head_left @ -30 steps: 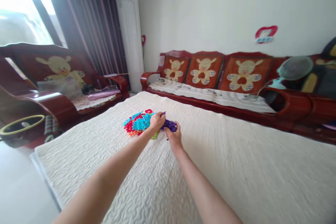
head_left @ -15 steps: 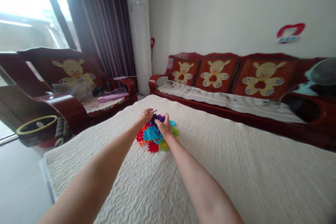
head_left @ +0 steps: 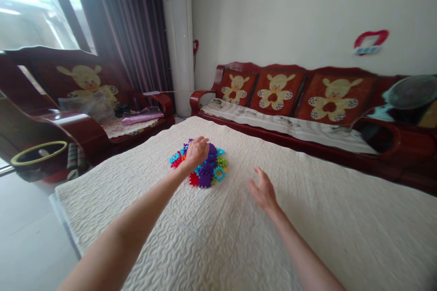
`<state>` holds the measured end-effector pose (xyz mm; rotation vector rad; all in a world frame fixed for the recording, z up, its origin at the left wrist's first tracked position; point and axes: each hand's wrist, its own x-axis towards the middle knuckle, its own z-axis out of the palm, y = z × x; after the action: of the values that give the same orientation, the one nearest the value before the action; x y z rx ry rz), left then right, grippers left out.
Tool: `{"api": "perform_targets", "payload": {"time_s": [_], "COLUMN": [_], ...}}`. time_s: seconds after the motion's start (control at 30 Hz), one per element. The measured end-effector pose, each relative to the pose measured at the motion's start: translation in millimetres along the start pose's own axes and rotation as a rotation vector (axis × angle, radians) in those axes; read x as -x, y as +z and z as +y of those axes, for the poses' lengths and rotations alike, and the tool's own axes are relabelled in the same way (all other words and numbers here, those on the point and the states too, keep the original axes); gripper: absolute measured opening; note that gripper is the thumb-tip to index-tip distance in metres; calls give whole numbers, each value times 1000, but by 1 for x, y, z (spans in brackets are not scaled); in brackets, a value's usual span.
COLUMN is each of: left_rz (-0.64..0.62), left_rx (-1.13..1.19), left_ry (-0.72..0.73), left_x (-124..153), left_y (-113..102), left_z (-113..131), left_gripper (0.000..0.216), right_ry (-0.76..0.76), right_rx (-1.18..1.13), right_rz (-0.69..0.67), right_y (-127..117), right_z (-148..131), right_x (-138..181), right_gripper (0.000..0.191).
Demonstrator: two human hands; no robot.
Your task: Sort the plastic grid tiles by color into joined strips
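A heap of small plastic interlocking pieces (head_left: 206, 170) in purple, blue, red and green lies on a cream quilted cover (head_left: 239, 236). My left hand (head_left: 197, 152) rests on top of the heap with its fingers curled over the pieces; what is under them is hidden. My right hand (head_left: 262, 189) hovers to the right of the heap, apart from it, fingers loosely spread with nothing in them.
A red wooden sofa (head_left: 307, 109) with bear cushions runs along the far edge of the cover. A matching armchair (head_left: 78, 109) with bags stands at left. A white floor air conditioner (head_left: 177, 36) and dark curtains fill the corner. A green hoop (head_left: 37, 152) lies at far left.
My right hand has let go of the heap and drawn back to the right, opening. My left hand has settled on top of the pieces. The view has shifted slightly.
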<state>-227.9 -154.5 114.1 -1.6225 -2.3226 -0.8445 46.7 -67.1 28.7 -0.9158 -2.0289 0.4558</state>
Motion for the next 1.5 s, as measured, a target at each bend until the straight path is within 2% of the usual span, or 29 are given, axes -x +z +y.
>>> {"api": "perform_targets", "payload": {"time_s": [0.1,0.17,0.27,0.4,0.5,0.8,1.17,1.5], "left_rz": [-205,-275,-355,-412,-417,-423,-451,-459], "left_rx": [-160,-188,-239,-305,-332,-355,-413,-432], "left_ry": [183,211,195,162,187,316,398,429], "left_x": [11,11,6,7,16,51,61,69], "left_y": [27,49,79,96,92,53,23,11], "left_z": [44,68,86,79,67,37,8,3], "left_gripper": [34,29,26,30,34,32,28,23], "right_ry": [16,7,-84,-105,-90,-122,-132,-161], "right_rx": [274,393,449,496,492,442,397,429], "right_rz": [30,61,79,95,97,107,134,136], "right_y": [-61,-87,-103,-102,-101,-104,-103,-103], "right_z": [63,87,91,77,74,78,78,81], "right_x": [52,83,110,112,109,110,109,110], "right_gripper": [41,38,34,33,32,30,27,27]}}
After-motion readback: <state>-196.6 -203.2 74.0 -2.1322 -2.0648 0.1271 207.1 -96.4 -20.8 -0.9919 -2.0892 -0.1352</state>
